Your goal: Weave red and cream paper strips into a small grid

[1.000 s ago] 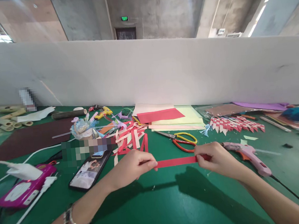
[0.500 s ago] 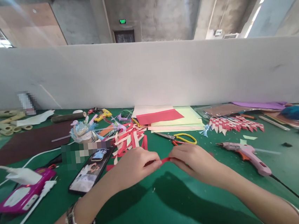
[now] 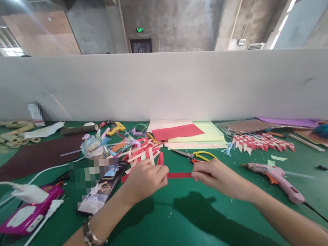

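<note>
A narrow red paper strip (image 3: 180, 175) is stretched level between my two hands over the green table. My left hand (image 3: 149, 178) pinches its left end, fingers closed. The right end is pinched by my right hand (image 3: 211, 173). Behind my left hand lies a pile of red and pale pink strips (image 3: 143, 150). Scissors with yellow and red handles (image 3: 203, 156) rest just behind my right hand. Farther back, a red sheet (image 3: 178, 131) lies on pale paper sheets (image 3: 211, 134).
A phone (image 3: 103, 188) and a magenta power strip (image 3: 30, 211) with white cables are at the left. At the right lie a pink glue gun (image 3: 279, 177) and a red-and-white woven paper piece (image 3: 261, 142). A white partition (image 3: 160, 84) stands behind the table (image 3: 169, 234).
My hands have moved apart, so a longer, flatter stretch of the red strip shows between them. The whole view has shifted slightly.
</note>
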`<state>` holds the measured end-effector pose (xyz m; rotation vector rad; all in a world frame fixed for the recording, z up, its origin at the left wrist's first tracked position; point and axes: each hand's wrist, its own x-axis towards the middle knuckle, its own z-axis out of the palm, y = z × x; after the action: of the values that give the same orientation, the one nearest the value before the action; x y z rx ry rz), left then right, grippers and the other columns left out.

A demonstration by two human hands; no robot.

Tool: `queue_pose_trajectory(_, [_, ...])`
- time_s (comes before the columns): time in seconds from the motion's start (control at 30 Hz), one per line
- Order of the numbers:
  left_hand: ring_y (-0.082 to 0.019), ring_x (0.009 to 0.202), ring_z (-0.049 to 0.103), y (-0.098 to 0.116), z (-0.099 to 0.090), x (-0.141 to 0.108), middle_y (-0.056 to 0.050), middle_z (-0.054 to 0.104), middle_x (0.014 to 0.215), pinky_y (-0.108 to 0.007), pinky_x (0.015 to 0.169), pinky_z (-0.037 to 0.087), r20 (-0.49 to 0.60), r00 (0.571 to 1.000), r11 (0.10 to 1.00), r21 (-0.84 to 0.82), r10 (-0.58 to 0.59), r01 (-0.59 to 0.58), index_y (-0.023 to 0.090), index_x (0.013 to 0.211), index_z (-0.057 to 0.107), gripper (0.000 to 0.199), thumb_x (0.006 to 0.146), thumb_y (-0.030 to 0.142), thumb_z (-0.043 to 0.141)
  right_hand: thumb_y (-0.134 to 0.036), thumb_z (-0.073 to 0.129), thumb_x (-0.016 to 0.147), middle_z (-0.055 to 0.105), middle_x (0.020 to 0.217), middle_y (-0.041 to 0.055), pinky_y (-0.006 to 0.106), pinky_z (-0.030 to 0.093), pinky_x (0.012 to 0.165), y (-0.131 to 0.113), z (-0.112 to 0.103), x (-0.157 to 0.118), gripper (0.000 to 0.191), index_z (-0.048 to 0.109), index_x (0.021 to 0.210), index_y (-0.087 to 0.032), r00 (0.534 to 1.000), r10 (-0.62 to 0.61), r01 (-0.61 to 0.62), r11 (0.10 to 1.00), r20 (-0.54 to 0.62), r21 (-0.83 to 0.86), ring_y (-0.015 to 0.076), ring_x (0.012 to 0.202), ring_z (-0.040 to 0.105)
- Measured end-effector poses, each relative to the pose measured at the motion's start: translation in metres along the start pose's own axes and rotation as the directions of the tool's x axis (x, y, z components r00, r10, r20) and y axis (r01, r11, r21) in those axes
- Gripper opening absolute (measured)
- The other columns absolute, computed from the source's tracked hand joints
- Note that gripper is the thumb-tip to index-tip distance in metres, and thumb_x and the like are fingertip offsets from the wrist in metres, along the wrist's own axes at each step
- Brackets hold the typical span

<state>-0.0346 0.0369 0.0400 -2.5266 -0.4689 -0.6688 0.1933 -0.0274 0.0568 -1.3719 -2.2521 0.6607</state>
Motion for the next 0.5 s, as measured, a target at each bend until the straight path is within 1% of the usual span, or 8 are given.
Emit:
queue_pose_trajectory(0.13, [-0.01,0.04,0.038,-0.034,-0.006,-0.032,0.005,0.048,0.044,-0.025,0.051,0.03,0.022,1.0,0.988,0.15,-0.021,0.017,0.019,0.059,0.045,0.024,0.076,0.005,0.035,-0.037,0.034,0.091,0.04,0.051,-0.0046,0.02,0.03,0.048,0.026,-0.018,-0.017,0.033,0.047,0.066,-0.018,0.995,0.1,-0.101,0.992,0.019,0.076,0.0085,0.047,0.036])
queue_pose_trajectory(0.2, [-0.011,0.041,0.038,-0.047,-0.01,-0.043,0.004,0.048,0.044,-0.025,0.049,0.029,0.016,0.997,0.981,0.181,-0.076,0.072,0.019,0.059,0.046,0.026,0.078,0.008,0.035,-0.038,0.034,0.09,0.039,0.051,-0.0047,0.02,0.029,0.048,0.035,-0.023,-0.023,0.034,0.046,0.065,-0.018,0.991,0.136,-0.136,0.989,0.01,0.055,0.0086,0.047,0.035])
queue_pose_trajectory(0.27, [-0.012,0.041,0.039,-0.05,-0.016,-0.043,0.004,0.045,0.043,-0.025,0.048,0.029,-0.006,0.982,0.975,0.116,-0.191,0.19,0.019,0.058,0.046,0.027,0.081,0.011,0.034,-0.038,0.035,0.091,0.038,0.053,-0.0044,0.02,0.028,0.048,0.035,-0.023,-0.023,0.034,0.046,0.065,-0.018,0.992,0.127,-0.127,0.992,0.002,0.013,0.0086,0.048,0.034])
queue_pose_trajectory(0.3, [-0.012,0.042,0.041,-0.047,-0.018,-0.038,0.004,0.047,0.044,-0.024,0.048,0.03,-0.004,0.971,0.97,0.046,-0.241,0.241,0.019,0.06,0.048,0.028,0.082,0.013,0.032,-0.037,0.034,0.091,0.039,0.054,-0.0039,0.021,0.028,0.048,0.032,-0.021,-0.021,0.034,0.046,0.065,-0.018,0.995,0.101,-0.101,0.995,0.004,-0.011,0.0087,0.049,0.033])
queue_pose_trajectory(0.37, [-0.013,0.053,0.051,-0.032,-0.022,-0.024,0.001,0.057,0.059,-0.024,0.054,0.036,0.071,0.96,0.949,-0.148,-0.27,0.278,0.018,0.074,0.054,0.025,0.085,0.018,0.031,-0.036,0.033,0.092,0.042,0.057,-0.0027,0.021,0.028,0.05,0.023,-0.015,-0.015,0.034,0.049,0.067,-0.018,0.999,0.013,-0.012,0.998,0.032,-0.057,0.0091,0.052,0.034])
queue_pose_trajectory(0.43, [-0.017,0.081,0.057,-0.013,-0.023,-0.007,-0.005,0.064,0.093,-0.027,0.069,0.041,0.186,0.962,0.921,-0.297,-0.202,0.251,0.017,0.102,0.053,0.027,0.086,0.034,0.039,-0.035,0.033,0.093,0.045,0.059,-0.0018,0.021,0.029,0.052,0.014,-0.01,-0.009,0.034,0.052,0.07,-0.018,0.995,-0.073,0.078,0.993,0.064,-0.091,0.0096,0.053,0.036])
queue_pose_trajectory(0.47, [-0.02,0.089,0.056,-0.004,-0.022,0.0,-0.007,0.062,0.101,-0.029,0.075,0.041,0.22,0.964,0.912,-0.345,-0.15,0.221,0.017,0.108,0.052,0.034,0.086,0.041,0.041,-0.035,0.033,0.093,0.046,0.059,-0.0017,0.021,0.03,0.052,0.011,-0.008,-0.006,0.034,0.053,0.071,-0.018,0.991,-0.107,0.115,0.988,0.078,-0.103,0.0098,0.053,0.037])
queue_pose_trajectory(0.5, [-0.02,0.089,0.056,0.004,-0.02,0.005,-0.007,0.062,0.101,-0.029,0.076,0.04,0.235,0.965,0.899,-0.389,-0.113,0.2,0.017,0.106,0.053,0.036,0.086,0.044,0.041,-0.035,0.033,0.093,0.047,0.06,-0.0014,0.021,0.03,0.053,0.009,-0.007,-0.005,0.034,0.054,0.072,-0.018,0.987,-0.134,0.143,0.983,0.086,-0.112,0.0099,0.054,0.038])
